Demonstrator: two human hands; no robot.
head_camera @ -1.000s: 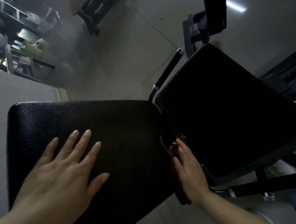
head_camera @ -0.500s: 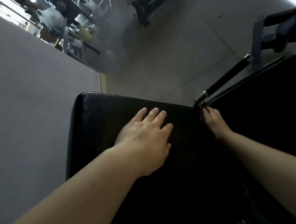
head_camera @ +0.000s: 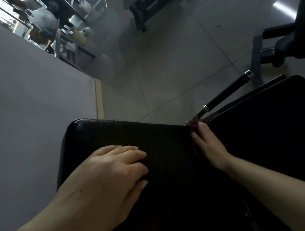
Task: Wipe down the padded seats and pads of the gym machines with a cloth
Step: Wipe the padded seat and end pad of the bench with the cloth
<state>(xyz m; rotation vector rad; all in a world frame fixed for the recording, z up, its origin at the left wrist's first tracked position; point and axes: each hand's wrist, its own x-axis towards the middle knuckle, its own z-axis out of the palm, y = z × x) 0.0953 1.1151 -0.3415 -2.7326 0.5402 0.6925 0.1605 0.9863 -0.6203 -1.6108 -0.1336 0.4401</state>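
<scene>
A pale grey tiled floor (head_camera: pixel 170 60) spreads behind, catching a bright streak of reflected light at the right. A plain grey wall panel (head_camera: pixel 23 95) fills the left side. Beyond its top edge stands a cluttered metal rack (head_camera: pixel 68 35). A dark metal frame (head_camera: pixel 142 13) rests on the tiles farther back.

left hand (head_camera: pixel 105 175) fingers now curled, right hand (head_camera: pixel 206 143) advanced along gap

The left hand (head_camera: pixel 114 168) lies flat, palm down, on the black textured padded backrest (head_camera: pixel 170 188). The right hand (head_camera: pixel 206 143) is in the gap between this pad and the second black padded seat (head_camera: pixel 273 130) — its fingers press a dark reddish cloth (head_camera: pixel 194 125) there. A black handle with chrome ends (head_camera: pixel 228 91) rises just beyond, over the grey tiled floor (head_camera: pixel 171 66).
</scene>
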